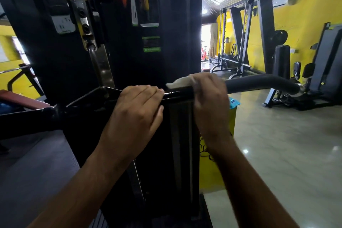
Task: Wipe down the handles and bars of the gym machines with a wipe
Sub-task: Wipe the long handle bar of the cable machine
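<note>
Lying level left-to-right, bar (pixel 259 82), wipe (pixel 182 82) under right hand (pixel 211 96)

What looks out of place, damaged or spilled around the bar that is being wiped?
Nothing stands out. The left hand holds the black bar, the right hand presses the white wipe on it, and the grey grip looks whole.

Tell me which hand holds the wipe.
The right hand, curled over the bar with the white wipe under it; the left hand holds the bar bare.

Two hands (pixel 137 106); one wipe (pixel 182 82); one bar (pixel 259 82)
</note>
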Tool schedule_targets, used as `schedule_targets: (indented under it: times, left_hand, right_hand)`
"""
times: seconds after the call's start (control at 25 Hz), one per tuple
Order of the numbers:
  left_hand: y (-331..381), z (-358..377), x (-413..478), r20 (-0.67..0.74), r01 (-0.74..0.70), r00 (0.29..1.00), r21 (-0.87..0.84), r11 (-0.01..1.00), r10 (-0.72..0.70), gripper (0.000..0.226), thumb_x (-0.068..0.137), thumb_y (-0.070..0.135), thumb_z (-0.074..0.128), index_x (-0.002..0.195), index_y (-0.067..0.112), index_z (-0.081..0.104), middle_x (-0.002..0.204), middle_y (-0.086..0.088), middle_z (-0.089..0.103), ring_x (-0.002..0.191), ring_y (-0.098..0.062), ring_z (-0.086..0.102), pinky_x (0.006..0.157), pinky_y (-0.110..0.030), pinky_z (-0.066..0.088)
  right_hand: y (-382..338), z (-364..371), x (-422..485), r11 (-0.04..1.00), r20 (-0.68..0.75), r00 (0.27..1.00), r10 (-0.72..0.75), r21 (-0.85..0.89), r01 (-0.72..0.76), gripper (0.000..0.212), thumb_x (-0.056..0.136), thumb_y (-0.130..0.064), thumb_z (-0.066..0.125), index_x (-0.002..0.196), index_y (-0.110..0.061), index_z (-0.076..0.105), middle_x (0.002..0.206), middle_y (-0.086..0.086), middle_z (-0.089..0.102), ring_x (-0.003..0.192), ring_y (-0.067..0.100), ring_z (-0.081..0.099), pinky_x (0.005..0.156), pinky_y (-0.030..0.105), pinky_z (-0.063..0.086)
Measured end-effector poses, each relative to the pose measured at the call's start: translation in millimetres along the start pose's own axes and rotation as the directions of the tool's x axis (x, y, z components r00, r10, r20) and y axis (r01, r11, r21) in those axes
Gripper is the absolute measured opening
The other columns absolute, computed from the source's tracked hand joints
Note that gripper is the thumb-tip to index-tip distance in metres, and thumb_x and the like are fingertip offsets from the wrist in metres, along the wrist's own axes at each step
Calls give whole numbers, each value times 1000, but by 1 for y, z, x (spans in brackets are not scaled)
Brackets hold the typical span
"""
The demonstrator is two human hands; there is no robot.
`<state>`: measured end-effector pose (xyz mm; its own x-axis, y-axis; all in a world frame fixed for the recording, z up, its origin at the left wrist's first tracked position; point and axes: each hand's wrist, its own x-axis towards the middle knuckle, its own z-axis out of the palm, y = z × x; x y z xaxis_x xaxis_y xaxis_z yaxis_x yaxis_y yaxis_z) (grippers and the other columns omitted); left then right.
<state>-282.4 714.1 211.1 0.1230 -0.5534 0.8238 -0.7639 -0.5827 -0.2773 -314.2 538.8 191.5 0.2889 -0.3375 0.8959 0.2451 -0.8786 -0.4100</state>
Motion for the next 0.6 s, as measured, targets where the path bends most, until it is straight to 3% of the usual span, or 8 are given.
schedule_targets:
  times: [0.08, 0.16, 0.28, 0.4, 0.52, 0.56, 0.6]
  left_hand:
    - [1, 1, -1, -2, 12, 1000, -13, 1000, -12, 34, 88, 16, 60, 117, 0, 66, 117, -14, 67, 111, -27, 62, 104, -40, 37]
    - [1, 0, -2, 4, 27, 1000, -22, 999, -27, 33, 87, 17, 61, 115, 1, 66, 115, -14, 68, 109, -27, 62, 105, -39, 37]
    - [6, 3, 2, 20, 35, 999, -10, 999, -35, 34, 88, 23, 60, 113, 2, 68, 110, -11, 69, 105, -26, 63, 104, -40, 38]
    - [13, 10, 11, 61, 24, 998, -9, 1000, -23, 32, 87, 25, 59, 109, 3, 69, 101, -10, 70, 97, -26, 64, 99, -41, 41]
    - [20, 16, 13, 66, 59, 996, -24, 998, -57, 28, 84, 23, 59, 102, 4, 69, 93, -8, 69, 90, -27, 63, 93, -42, 42]
    - [21, 17, 11, 66, 64, 996, -23, 998, -62, 28, 83, 21, 59, 102, 4, 69, 93, -8, 68, 91, -27, 63, 93, -42, 41]
    - [22, 17, 9, 67, 59, 996, -22, 998, -58, 27, 82, 20, 59, 102, 4, 69, 94, -8, 68, 91, -28, 63, 94, -41, 41]
  right_hand:
    - [7, -16, 8, 987, 178, 976, -122, -78, 138, 14, 97, -13, 54, 105, -16, 65, 107, -1, 62, 97, 13, 56, 83, 31, 48]
    - [17, -29, 19, 937, 360, 903, -237, -162, 310, 18, 96, -12, 55, 110, -17, 65, 110, -2, 62, 95, 12, 56, 83, 25, 45]
    - [30, -42, 30, 951, 380, 916, -132, -213, 225, 18, 97, -15, 52, 105, -17, 68, 100, -7, 58, 87, 4, 51, 75, 18, 45]
    - [27, -46, 17, 942, 435, 884, -171, -189, 275, 27, 96, -23, 44, 106, -14, 67, 104, -4, 59, 96, 9, 51, 78, 17, 38]
    - [28, -49, 17, 976, 381, 924, 32, -211, 54, 17, 97, -14, 51, 102, -14, 68, 97, -6, 57, 93, 12, 53, 72, 11, 34]
    - [23, -47, 15, 982, 413, 909, 50, -188, 31, 19, 96, -9, 52, 105, -15, 68, 100, -5, 58, 95, 11, 53, 75, 10, 35]
    - [18, -43, 12, 979, 474, 881, -1, -180, 98, 26, 93, -3, 52, 111, -16, 66, 107, -3, 60, 101, 11, 53, 81, 12, 37]
